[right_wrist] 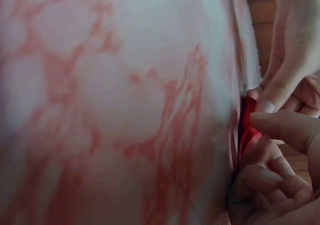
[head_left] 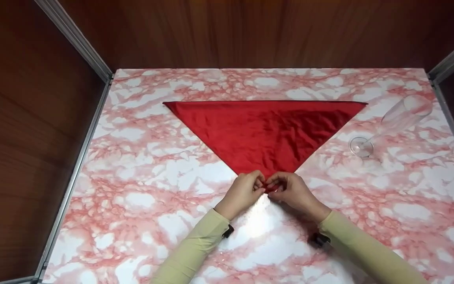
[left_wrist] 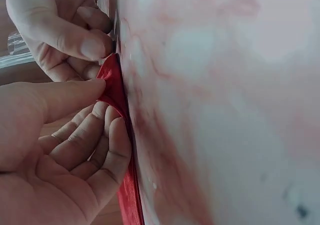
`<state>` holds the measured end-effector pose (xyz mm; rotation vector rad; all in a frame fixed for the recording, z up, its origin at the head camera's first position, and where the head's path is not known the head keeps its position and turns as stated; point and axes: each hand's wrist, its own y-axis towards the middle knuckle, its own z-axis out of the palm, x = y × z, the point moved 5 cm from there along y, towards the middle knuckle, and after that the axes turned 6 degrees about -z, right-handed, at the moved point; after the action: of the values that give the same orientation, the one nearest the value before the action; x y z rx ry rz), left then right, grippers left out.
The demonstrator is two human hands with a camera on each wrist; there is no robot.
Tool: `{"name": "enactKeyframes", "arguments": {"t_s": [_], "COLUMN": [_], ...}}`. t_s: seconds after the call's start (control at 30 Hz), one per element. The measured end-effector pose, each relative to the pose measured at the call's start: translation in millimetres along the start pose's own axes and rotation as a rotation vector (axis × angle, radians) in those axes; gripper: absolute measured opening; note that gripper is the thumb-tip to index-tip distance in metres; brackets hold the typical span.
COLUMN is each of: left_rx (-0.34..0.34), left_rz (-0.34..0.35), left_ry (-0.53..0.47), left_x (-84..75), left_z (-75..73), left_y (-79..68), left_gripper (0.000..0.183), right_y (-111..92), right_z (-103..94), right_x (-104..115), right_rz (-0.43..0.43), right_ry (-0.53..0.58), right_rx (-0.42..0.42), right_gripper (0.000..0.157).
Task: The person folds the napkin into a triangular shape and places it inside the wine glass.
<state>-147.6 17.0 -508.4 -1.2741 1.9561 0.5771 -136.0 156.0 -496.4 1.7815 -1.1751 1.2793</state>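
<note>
A red satin cloth [head_left: 246, 130], shaped as a triangle with dark edges, lies on the table with its long side at the back and its point toward the person. At that near point, my left hand [head_left: 246, 190] pinches the cloth between thumb and fingers. Close beside it, my right hand [head_left: 293, 192] pinches the same corner from the other side. In the left wrist view a small fold of red cloth [left_wrist: 114, 85] stands up under the left thumb. The right wrist view shows red cloth [right_wrist: 248, 116] between the thumbs and fingers of both hands.
A clear stemmed glass [head_left: 404, 112] with a round foot stands on the right of the table, beyond the cloth's right edge. The red and white marbled tabletop [head_left: 144, 165] has brown wood-look panels [head_left: 246, 35] at the back and both sides, with metal strips at the corners.
</note>
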Motion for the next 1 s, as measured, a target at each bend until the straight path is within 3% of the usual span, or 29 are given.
{"name": "enactKeyframes", "arguments": {"t_s": [0.13, 0.4, 0.57, 0.73, 0.87, 1.0], "left_rx": [-0.020, -0.007, 0.013, -0.019, -0.060, -0.098], "left_rz": [0.004, 0.001, -0.011, 0.003, 0.012, 0.014], "left_ry": [0.022, 0.038, 0.038, 0.068, 0.096, 0.131], "left_x": [-0.4, 0.8, 2.7, 4.3, 4.4, 5.5], "left_z": [-0.9, -3.3, -7.0, -8.8, -8.7, -8.2], "left_y": [1.2, 2.2, 2.8, 4.1, 5.3, 6.4], "left_gripper": [0.019, 0.021, 0.022, 0.013, 0.011, 0.012], "right_y": [0, 6, 7, 8, 7, 6], "right_z": [-0.9, -1.2, -3.8, -3.9, -3.8, -6.6], "right_x": [9, -25, -34, -36, -34, -28], "right_rz": [0.012, 0.062, 0.145, 0.204, 0.177, 0.073], "right_ry": [-0.011, -0.015, 0.092, 0.173, 0.152, 0.069], "right_rx": [-0.021, -0.087, -0.120, -0.139, -0.144, -0.177], "right_gripper": [0.024, 0.020, 0.019, 0.019, 0.018, 0.019]}}
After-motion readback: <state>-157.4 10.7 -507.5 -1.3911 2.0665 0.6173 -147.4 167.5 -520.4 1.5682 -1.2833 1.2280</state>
